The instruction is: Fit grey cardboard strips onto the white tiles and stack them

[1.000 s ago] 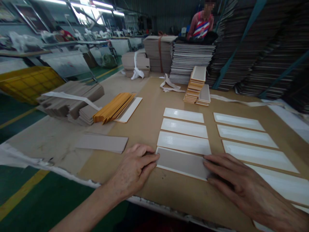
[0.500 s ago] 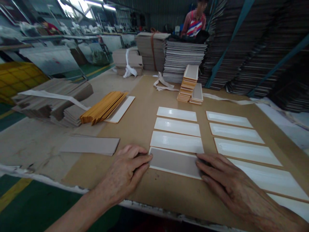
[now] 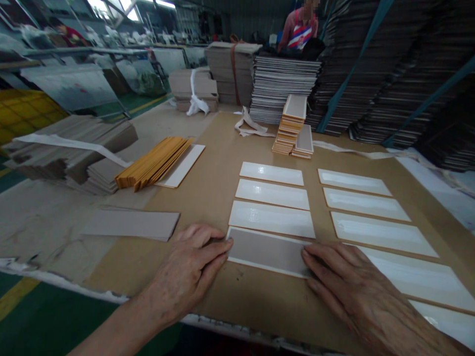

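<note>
Directly in front of me a grey cardboard strip (image 3: 267, 249) lies on a white strip with a thin orange edge, whose white border (image 3: 260, 267) shows around it. My left hand (image 3: 195, 262) has its fingers closed at the left end of the grey strip, thumb and index fingertips against the corner. At the right end, my right hand (image 3: 345, 277) presses its bent fingertips on the grey strip and covers that end. Beyond it, several glossy white strips (image 3: 272, 217) lie in a column. A second column of white strips (image 3: 382, 232) runs to the right, partly behind my right hand.
Loose grey strips (image 3: 133, 225) lie left of my left hand. Farther back are fanned orange-edged strips (image 3: 156, 160), a tied grey cardboard bundle (image 3: 70, 153) and a small strip stack (image 3: 291, 123). Tall dark board stacks (image 3: 371, 69) line the back right. A person (image 3: 300, 29) stands behind.
Both hands stay at the ends of the grey strip, with the right fingers shifted slightly. The whole view has moved a little; the strips lie as before.
</note>
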A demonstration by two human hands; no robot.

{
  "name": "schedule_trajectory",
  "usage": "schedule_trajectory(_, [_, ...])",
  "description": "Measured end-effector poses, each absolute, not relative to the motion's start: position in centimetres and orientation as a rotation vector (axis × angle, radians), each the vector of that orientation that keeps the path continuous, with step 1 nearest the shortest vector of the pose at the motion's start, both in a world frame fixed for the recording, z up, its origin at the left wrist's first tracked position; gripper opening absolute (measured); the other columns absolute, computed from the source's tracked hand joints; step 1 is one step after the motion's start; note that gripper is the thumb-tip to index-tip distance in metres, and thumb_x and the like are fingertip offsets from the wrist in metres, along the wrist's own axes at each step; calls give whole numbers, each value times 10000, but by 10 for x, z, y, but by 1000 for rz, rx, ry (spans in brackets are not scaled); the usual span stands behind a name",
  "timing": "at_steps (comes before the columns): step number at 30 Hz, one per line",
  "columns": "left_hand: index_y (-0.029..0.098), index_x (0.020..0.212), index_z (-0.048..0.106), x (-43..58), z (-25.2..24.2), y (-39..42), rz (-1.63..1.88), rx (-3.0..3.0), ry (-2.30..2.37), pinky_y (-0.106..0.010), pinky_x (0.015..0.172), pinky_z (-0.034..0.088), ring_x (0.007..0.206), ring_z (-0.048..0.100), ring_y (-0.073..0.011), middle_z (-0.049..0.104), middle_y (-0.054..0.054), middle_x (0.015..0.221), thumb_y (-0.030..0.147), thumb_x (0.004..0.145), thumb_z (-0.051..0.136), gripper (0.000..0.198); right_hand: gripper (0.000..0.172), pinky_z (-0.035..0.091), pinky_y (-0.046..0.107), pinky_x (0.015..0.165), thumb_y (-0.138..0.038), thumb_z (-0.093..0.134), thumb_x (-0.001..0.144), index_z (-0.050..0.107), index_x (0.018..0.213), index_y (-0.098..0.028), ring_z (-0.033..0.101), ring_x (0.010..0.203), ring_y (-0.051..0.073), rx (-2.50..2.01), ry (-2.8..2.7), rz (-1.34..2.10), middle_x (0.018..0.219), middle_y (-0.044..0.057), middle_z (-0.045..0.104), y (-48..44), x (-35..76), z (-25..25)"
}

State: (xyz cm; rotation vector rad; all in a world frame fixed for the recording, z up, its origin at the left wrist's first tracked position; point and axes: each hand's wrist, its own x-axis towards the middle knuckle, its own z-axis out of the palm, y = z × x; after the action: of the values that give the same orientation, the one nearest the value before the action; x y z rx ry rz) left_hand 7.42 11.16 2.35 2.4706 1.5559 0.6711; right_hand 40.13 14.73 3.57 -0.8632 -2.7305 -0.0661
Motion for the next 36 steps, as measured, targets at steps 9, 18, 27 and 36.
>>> schedule_trajectory(9, [202,1153,679,75,24,112,712,2546,1528,-398,838,444,973,560,-226,633,-73,1073,204,975,509,246,392,486,535,944,-332,522,998,547,1333,-129,503,1141,318,-1032,-2791,132,1288,122,560,138,407,34])
schedule_trajectory(18, [202,1169,672,70,19,112,688,2591,1511,-410,839,451,989,561,-233,628,-85,1091,217,983,488,263,324,468,481,1020,-318,403,1067,594,1295,-190,507,1200,267,-1030,-2620,252,1307,91,596,154,428,52])
schedule_trajectory(27, [217,1187,666,66,27,105,623,2587,1458,-421,901,481,1045,565,-235,634,-92,1135,185,978,468,290,489,526,586,960,-370,578,970,566,1350,-62,501,1239,367,-1025,-2740,-22,1377,158,567,102,409,30])
schedule_trajectory(36, [232,1330,589,56,24,82,515,2603,1498,-475,1064,429,1240,520,-262,604,-87,1331,217,983,475,366,361,519,538,962,-318,463,1045,556,1327,-112,543,1180,317,-1095,-2511,20,1301,137,612,80,411,22])
